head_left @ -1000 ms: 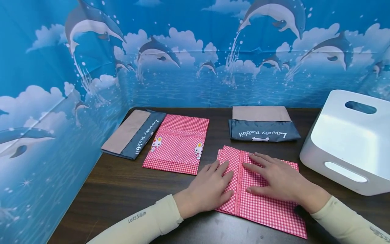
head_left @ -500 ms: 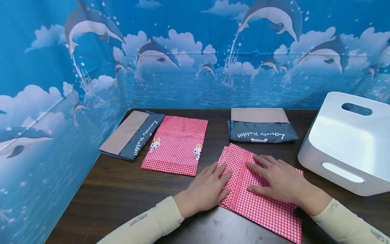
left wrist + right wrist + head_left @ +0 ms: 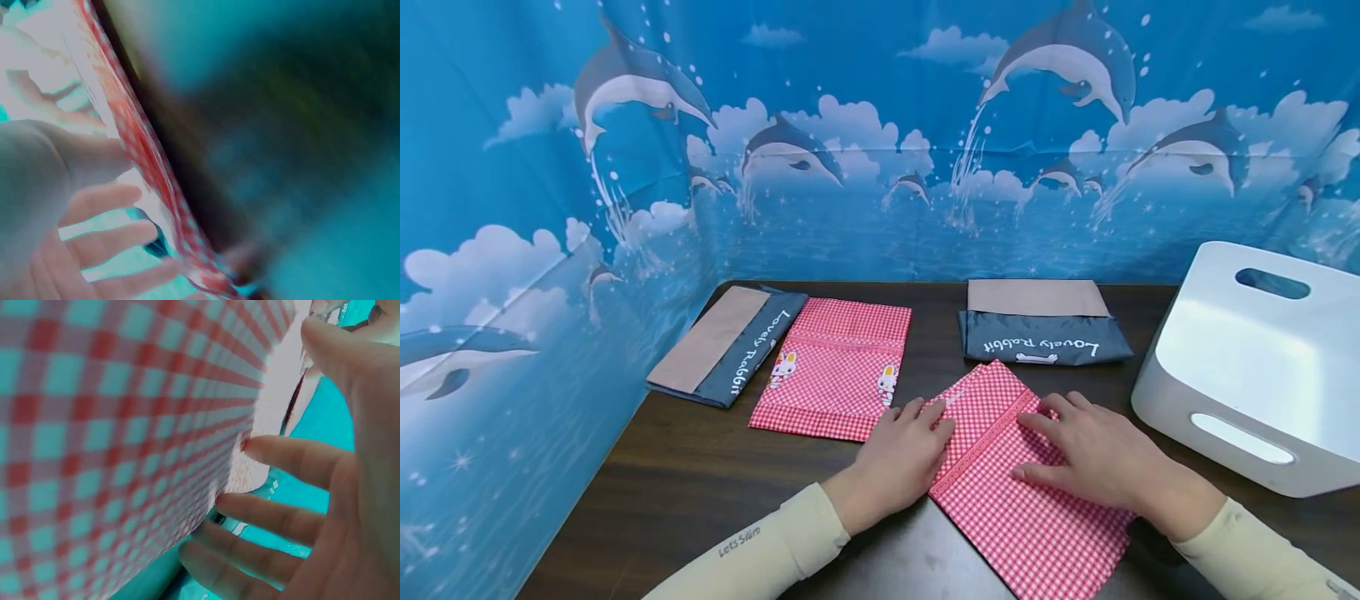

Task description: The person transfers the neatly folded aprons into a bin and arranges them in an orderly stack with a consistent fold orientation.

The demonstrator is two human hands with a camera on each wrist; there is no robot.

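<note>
A folded red-and-white gingham cloth (image 3: 1000, 508) with a trim band lies aslant on the table in the head view. My left hand (image 3: 895, 458) is at its left edge, fingers stretched along it; the left wrist view shows the thumb touching the cloth's edge (image 3: 140, 137). On its right part rests my right hand (image 3: 1097, 458), fingers spread and slightly bent. In the right wrist view, those fingertips (image 3: 253, 447) touch the checked fabric. Left of the cloth lies another red gingham cloth (image 3: 842, 367) with rabbit figures, close to my left fingertips.
Two folded dark-blue-and-beige cloths lettered "Lovely Rabbit" lie further back, one cloth (image 3: 726, 346) at left, the other cloth (image 3: 1045, 325) behind my right hand. A white plastic bin (image 3: 1172, 408) with handle slots stands at right. A dolphin-print curtain (image 3: 850, 225) borders the dark table (image 3: 700, 483).
The gingham cloth under my hands has turned clockwise, so its trim band now slants. Both hands stay on it, the right fingers more bent. The head view has tilted up slightly.
</note>
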